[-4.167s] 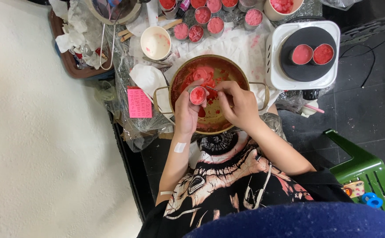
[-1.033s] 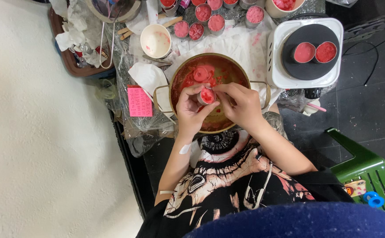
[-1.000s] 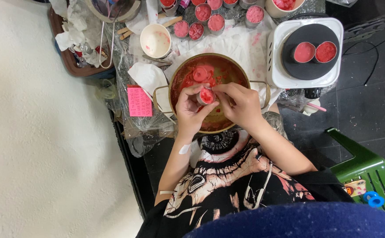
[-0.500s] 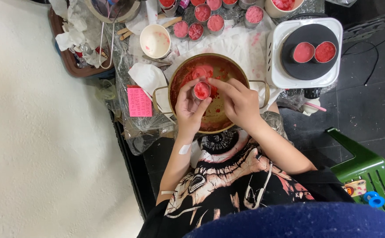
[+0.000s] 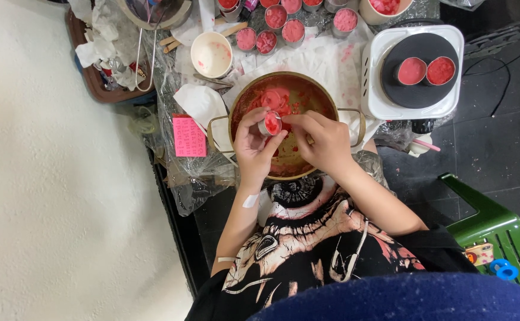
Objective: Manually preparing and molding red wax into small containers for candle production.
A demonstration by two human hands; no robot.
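Note:
My left hand (image 5: 253, 148) holds a small round metal tin (image 5: 271, 123) of red wax, tilted toward the right, over a large brass-coloured pot (image 5: 325, 95). The pot holds red wax chunks and discs (image 5: 272, 98). My right hand (image 5: 324, 142) is closed with its fingertips at the tin's rim; a thin tool may be in it, but I cannot tell. Both hands are above the pot's near half.
A white single hotplate (image 5: 372, 95) at the right carries two red-filled tins (image 5: 425, 71). Several more tins (image 5: 275, 27) and a white bowl (image 5: 211, 54) stand beyond the pot. A pink note (image 5: 188, 137) lies left. A green plastic stool (image 5: 498, 235) is at lower right.
Over four seconds the tin has shifted slightly up and right and turned onto its side. My right hand's fingers have moved in to the tin's rim.

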